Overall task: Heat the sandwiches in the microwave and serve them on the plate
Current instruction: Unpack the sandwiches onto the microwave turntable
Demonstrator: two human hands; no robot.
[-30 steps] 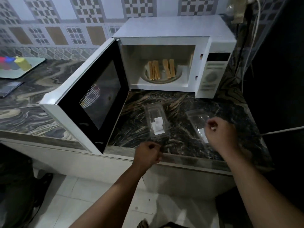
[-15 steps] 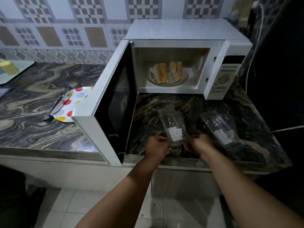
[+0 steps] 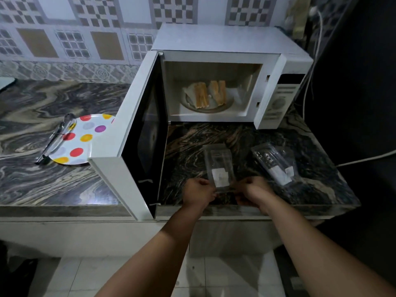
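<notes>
Two sandwiches (image 3: 209, 93) stand on edge on the glass turntable (image 3: 227, 107) inside the white microwave (image 3: 222, 41), whose door (image 3: 137, 129) hangs wide open to the left. A polka-dot plate (image 3: 85, 136) lies on the counter left of the door, with metal tongs (image 3: 56, 138) resting across its left rim. My left hand (image 3: 198, 192) and my right hand (image 3: 254, 191) both pinch the near end of an empty clear plastic sandwich box (image 3: 219, 166) at the counter's front edge.
A second empty clear plastic box (image 3: 276, 161) lies on the marble counter (image 3: 53, 179) to the right. A white cable (image 3: 364, 158) crosses the dark wall at right. The open door juts past the counter's front edge.
My right hand has left the right-hand box and come over to the left one; both hands now grip its near end. The view has shifted left, bringing the plate and tongs in.
</notes>
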